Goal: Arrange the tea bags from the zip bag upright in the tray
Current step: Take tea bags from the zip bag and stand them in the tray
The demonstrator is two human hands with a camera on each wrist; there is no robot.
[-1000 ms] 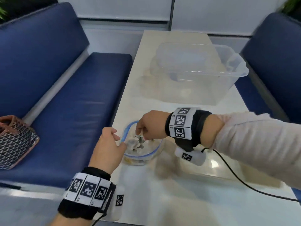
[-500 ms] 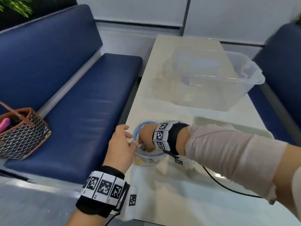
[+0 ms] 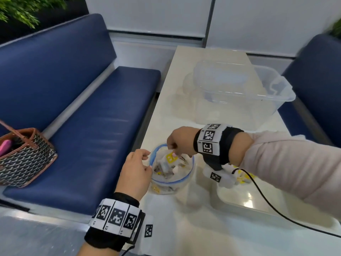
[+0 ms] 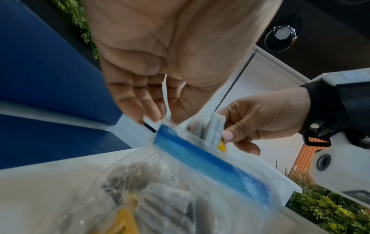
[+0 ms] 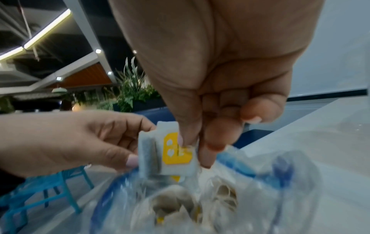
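**Pulling a tea bag out of the zip bag**

On the pale glossy table (image 3: pixel 193 228), biggest thing first — a clear plastic storage tub (image 3: pixel 239 93) sits at the far end, well apart from the action. Nearer, on the right, is the shallow pale tray (image 3: pixel 258 206), with a few yellow-tagged bags lying at its far edge, half hidden by the right arm. Just left of it stands the clear zip bag with the blue seal strip (image 3: pixel 172 180), mouth open and full of tea bags.

Left hand (image 3: pixel 135 174) pinches the bag's rim, holding the mouth open. Right hand (image 3: pixel 181 143) has thumb and fingertips closed on a white paper tea bag with a yellow tag (image 5: pixel 172 152), right above the opening.

I'd guess these are feather-light, soft and crushable — best held by the flat faces near the top edge, not the string, so it sets down upright.
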